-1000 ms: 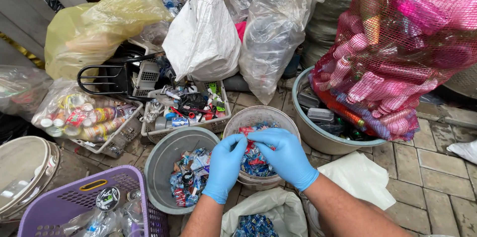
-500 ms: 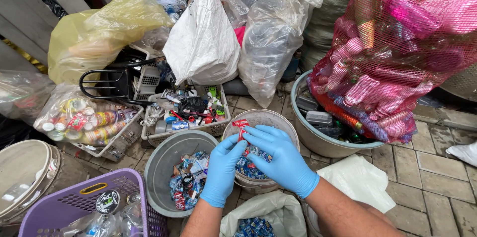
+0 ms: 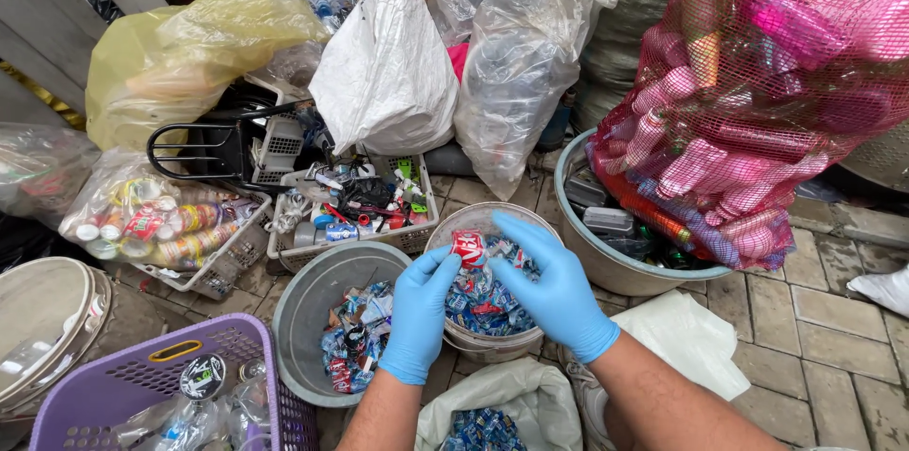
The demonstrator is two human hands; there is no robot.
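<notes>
Both my hands wear blue gloves and hover over a clear plastic bucket (image 3: 481, 345) filled with blue and red wrappers. My left hand (image 3: 419, 317) pinches a small red-and-white wrapper (image 3: 467, 247) between thumb and fingertips at the bucket's rim. My right hand (image 3: 551, 287) is spread flat above the wrappers, fingers apart, and holds nothing. Left of the bucket stands a grey tub (image 3: 305, 309) with a smaller heap of mixed wrappers at its bottom.
A purple basket (image 3: 114, 389) sits at lower left and a white bag of blue wrappers (image 3: 492, 418) lies below the bucket. A crate of odds and ends (image 3: 355, 210), a bag of cans (image 3: 156, 224), tied plastic sacks and a red net sack (image 3: 757, 91) over a grey basin (image 3: 606, 266) crowd the back.
My hands have come up out of the wrappers in the clear bucket. The left hand now holds a red-and-white wrapper at the rim, and the right hand has spread open above.
</notes>
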